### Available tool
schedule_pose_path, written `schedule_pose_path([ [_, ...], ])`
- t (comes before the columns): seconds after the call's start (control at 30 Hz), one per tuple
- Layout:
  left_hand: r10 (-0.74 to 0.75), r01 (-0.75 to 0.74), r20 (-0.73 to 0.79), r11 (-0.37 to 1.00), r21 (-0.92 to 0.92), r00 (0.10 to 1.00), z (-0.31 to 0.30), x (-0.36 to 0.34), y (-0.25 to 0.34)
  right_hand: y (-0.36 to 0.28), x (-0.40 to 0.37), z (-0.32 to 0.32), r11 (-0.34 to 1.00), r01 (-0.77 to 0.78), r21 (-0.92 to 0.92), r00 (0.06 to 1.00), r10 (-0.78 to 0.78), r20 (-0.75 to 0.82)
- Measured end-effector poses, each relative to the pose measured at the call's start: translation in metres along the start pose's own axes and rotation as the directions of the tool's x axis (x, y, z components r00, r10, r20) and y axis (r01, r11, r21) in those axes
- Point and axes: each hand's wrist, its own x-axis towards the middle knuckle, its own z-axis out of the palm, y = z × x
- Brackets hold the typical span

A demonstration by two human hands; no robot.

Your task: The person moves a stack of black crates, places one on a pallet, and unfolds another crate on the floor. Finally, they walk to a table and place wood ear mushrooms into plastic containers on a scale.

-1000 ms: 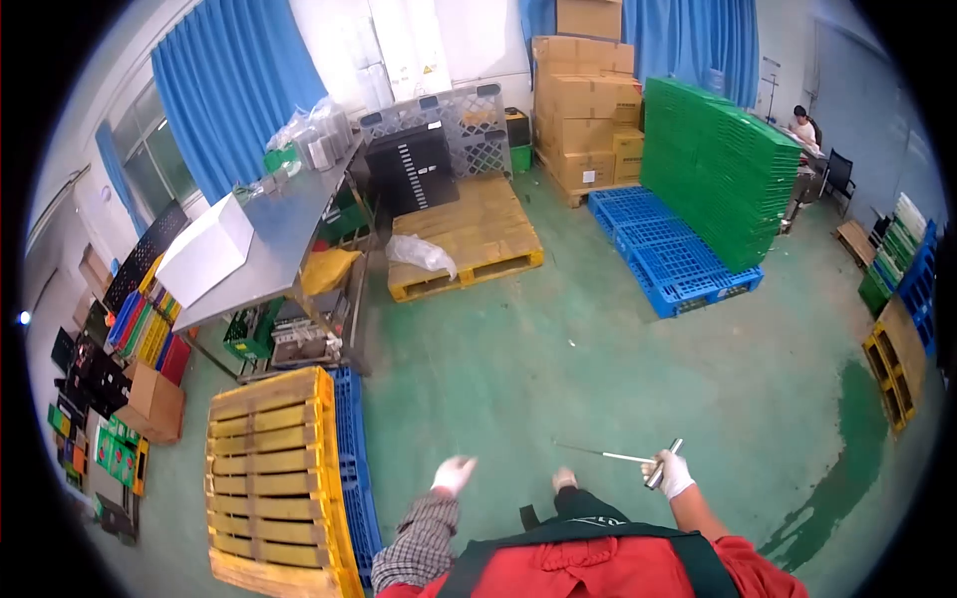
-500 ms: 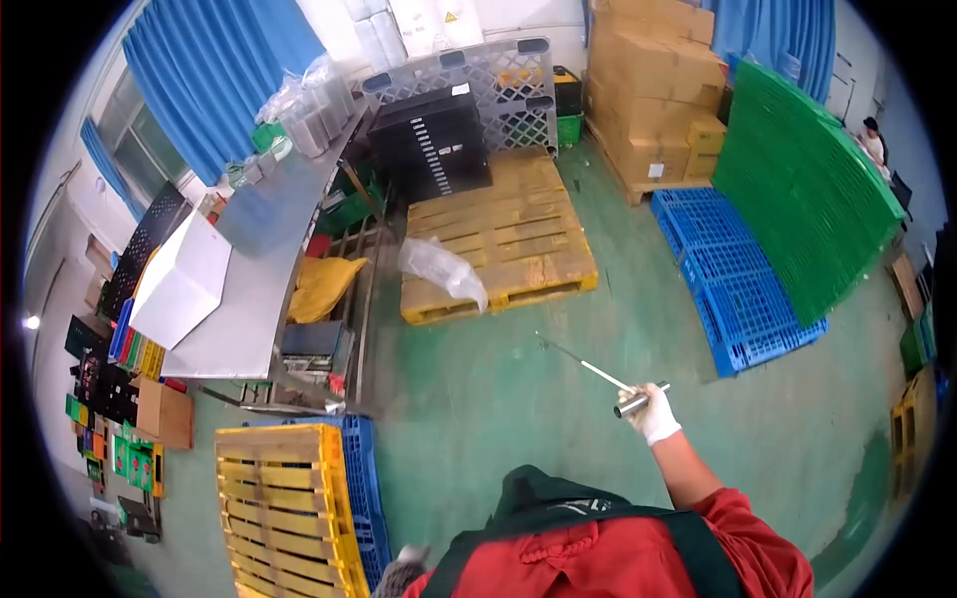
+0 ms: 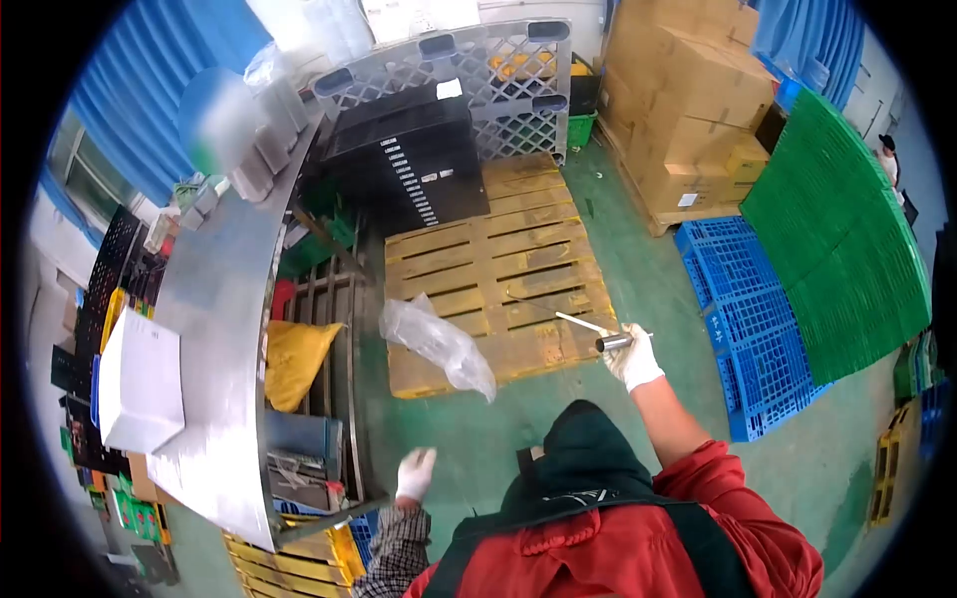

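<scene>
My right hand [image 3: 632, 359], in a white glove, is closed round a short shiny metal tube [image 3: 613, 342]. A thin white rod [image 3: 578, 322] with a fine dark wire-like end sticks out to the left from the same hand, over the near right part of the yellow wooden pallet [image 3: 528, 249]. My left hand [image 3: 415, 474], also white-gloved, hangs low beside the metal table with its fingers curled in and nothing visible in them. A crumpled clear plastic bag [image 3: 439, 344] lies across the pallet's front left edge.
On the pallet's back left stand black boxes [image 3: 399, 159]. A long metal table [image 3: 214, 289] with a white box [image 3: 145, 384] runs along the left. Blue plastic pallets [image 3: 743, 299] and a green ribbed panel [image 3: 837, 239] stand right. Stacked cartons [image 3: 678, 110] are behind; a person [image 3: 887, 159] is far right.
The view has moved forward, bringing the yellow pallet and the table closer. My left hand has risen into full view; my right hand still holds the tube and rod, now near the pallet.
</scene>
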Motion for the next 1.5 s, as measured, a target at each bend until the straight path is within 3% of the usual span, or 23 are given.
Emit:
schedule_pose_path([
  [0.03,0.162,-0.162,-0.016,0.987,-0.012,0.987,-0.004,0.063,0.064,-0.014,0.038,0.048,1.0,0.02,-0.005,1.0,-0.02,-0.024],
  [0.13,0.239,-0.241,0.105,0.97,0.016,0.965,-0.002,0.27,0.183,-0.053,0.198,0.172,0.998,0.02,0.067,0.997,-0.015,-0.073],
  [0.23,0.112,-0.121,0.157,0.992,0.045,0.981,0.022,0.483,0.275,-0.093,0.406,0.284,0.999,0.016,0.044,0.998,-0.013,-0.059],
  [0.33,0.099,-0.113,0.134,0.989,0.098,0.986,0.061,0.714,0.378,-0.15,0.662,0.382,0.99,-0.085,0.109,0.992,0.095,-0.082],
  [0.37,0.114,-0.112,0.095,0.993,-0.026,0.989,0.08,0.806,0.408,-0.172,0.749,0.418,0.989,-0.101,0.11,0.988,0.113,-0.107],
  [0.4,0.11,-0.121,0.066,0.972,0.201,0.992,0.091,0.9,0.442,-0.197,0.844,0.451,0.98,-0.143,0.14,0.98,0.16,-0.119],
  [0.47,0.312,-0.292,0.02,0.861,0.416,0.95,0.114,1.085,0.527,-0.239,0.987,0.532,0.964,-0.104,0.243,0.955,0.165,-0.246],
  [0.53,0.576,-0.478,-0.022,0.698,0.534,0.817,0.141,1.259,0.621,-0.279,1.108,0.586,0.947,-0.187,0.261,0.946,0.245,-0.211],
  [0.57,0.64,-0.524,-0.001,0.629,0.574,0.768,0.153,1.339,0.66,-0.289,1.16,0.605,0.943,-0.175,0.282,0.928,0.253,-0.272],
  [0.63,0.699,-0.542,0.0,0.554,0.632,0.715,0.178,1.465,0.749,-0.311,1.243,0.641,0.918,-0.102,0.383,0.878,0.264,-0.399],
  [0.67,0.726,-0.553,-0.012,0.534,0.639,0.688,0.19,1.517,0.785,-0.327,1.273,0.652,0.947,-0.074,0.311,0.913,0.19,-0.362],
  [0.7,0.68,-0.501,0.025,0.514,0.697,0.733,0.199,1.562,0.813,-0.342,1.299,0.659,0.941,-0.125,0.314,0.908,0.236,-0.345],
  [0.77,0.593,-0.428,0.101,0.443,0.787,0.799,0.219,1.635,0.84,-0.369,1.344,0.671,0.928,-0.209,0.309,0.893,0.31,-0.327],
  [0.8,0.475,-0.367,0.143,0.42,0.83,0.868,0.23,1.659,0.854,-0.382,1.361,0.678,0.922,-0.242,0.302,0.883,0.338,-0.326],
  [0.87,0.314,-0.29,0.167,0.4,0.869,0.934,0.258,1.694,0.873,-0.407,1.397,0.69,0.925,-0.212,0.314,0.852,0.333,-0.405],
  [0.97,0.355,-0.272,0.129,0.39,0.88,0.926,0.282,1.728,0.872,-0.43,1.46,0.707,0.909,-0.197,0.367,0.833,0.353,-0.427],
  [1.07,0.417,-0.303,0.126,0.393,0.868,0.9,0.287,1.748,0.874,-0.459,1.521,0.729,0.927,-0.071,0.369,0.879,0.233,-0.416],
  [1.1,0.44,-0.316,0.127,0.389,0.865,0.889,0.286,1.752,0.875,-0.471,1.532,0.74,0.941,-0.115,0.318,0.861,0.254,-0.44],
  [1.2,0.441,-0.312,0.118,0.398,0.863,0.89,0.285,1.759,0.88,-0.497,1.541,0.793,0.97,-0.142,0.197,0.827,0.226,-0.515],
  [1.27,0.394,-0.273,0.106,0.396,0.877,0.913,0.281,1.759,0.885,-0.49,1.522,0.822,0.973,-0.227,0.029,0.922,0.224,-0.315],
  [1.33,0.344,-0.241,0.102,0.39,0.889,0.933,0.279,1.754,0.889,-0.47,1.506,0.832,0.951,-0.287,0.11,0.897,0.308,-0.319],
  [1.4,0.33,-0.238,0.096,0.425,0.873,0.939,0.27,1.748,0.893,-0.453,1.468,0.844,0.955,-0.272,0.116,0.947,0.287,-0.147],
  [1.5,0.302,-0.23,0.098,0.441,0.867,0.948,0.256,1.73,0.901,-0.437,1.42,0.863,0.865,-0.299,0.403,0.867,0.422,-0.263],
])
